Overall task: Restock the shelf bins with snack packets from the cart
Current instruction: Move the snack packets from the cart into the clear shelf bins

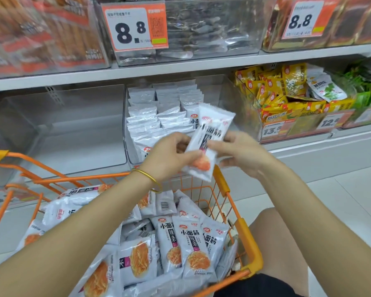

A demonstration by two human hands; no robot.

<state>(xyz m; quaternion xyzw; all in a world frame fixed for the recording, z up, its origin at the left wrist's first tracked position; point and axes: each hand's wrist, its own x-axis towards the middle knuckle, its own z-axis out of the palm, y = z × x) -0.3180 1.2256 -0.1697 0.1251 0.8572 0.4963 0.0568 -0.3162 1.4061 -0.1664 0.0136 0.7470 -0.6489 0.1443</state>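
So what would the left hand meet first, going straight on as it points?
The left hand pinches the white packets; just past them, probably the right hand gripping their other side.

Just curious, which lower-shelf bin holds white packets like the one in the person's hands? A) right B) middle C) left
B: the middle bin is stacked with white packets matching the packet that the left hand and right hand hold.

Left bin [73,129] seems open; middle bin [215,93] is crowded with packets [144,113].
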